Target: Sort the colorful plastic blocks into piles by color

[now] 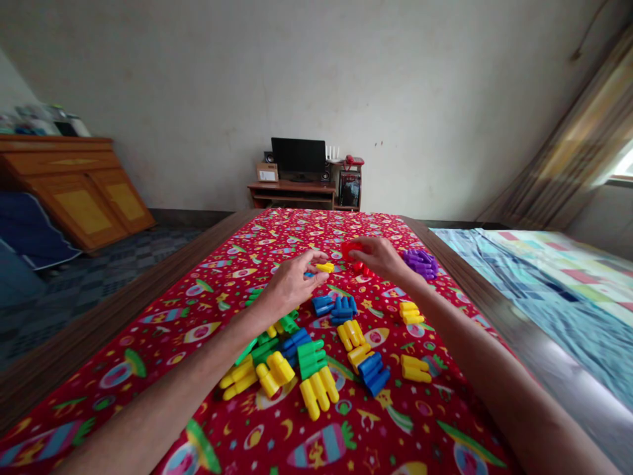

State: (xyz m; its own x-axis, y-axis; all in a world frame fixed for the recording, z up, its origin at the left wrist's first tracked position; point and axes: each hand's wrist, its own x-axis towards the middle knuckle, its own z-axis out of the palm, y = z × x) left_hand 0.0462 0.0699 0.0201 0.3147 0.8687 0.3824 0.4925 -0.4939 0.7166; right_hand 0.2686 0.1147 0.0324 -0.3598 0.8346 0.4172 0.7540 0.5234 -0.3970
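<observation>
The right hand (380,256), just right of the frame's centre, has its fingers closed on a red block (349,249); another red block (363,269) shows just below it. The left hand (297,277), near the centre, has thumb and fingers curved around a small yellow block (325,267); I cannot tell whether they grip it. Purple blocks (420,264) are bunched right of the right hand. Across the lower centre lie blue blocks (345,309), green blocks (312,358) and yellow blocks (319,392), some touching. All are on the rocket-patterned red cloth (370,435) over a wooden desk (171,272). A monitor (299,156) stands at upper centre, a wooden cabinet (74,191) at the left, a bed (568,297) at the right.
</observation>
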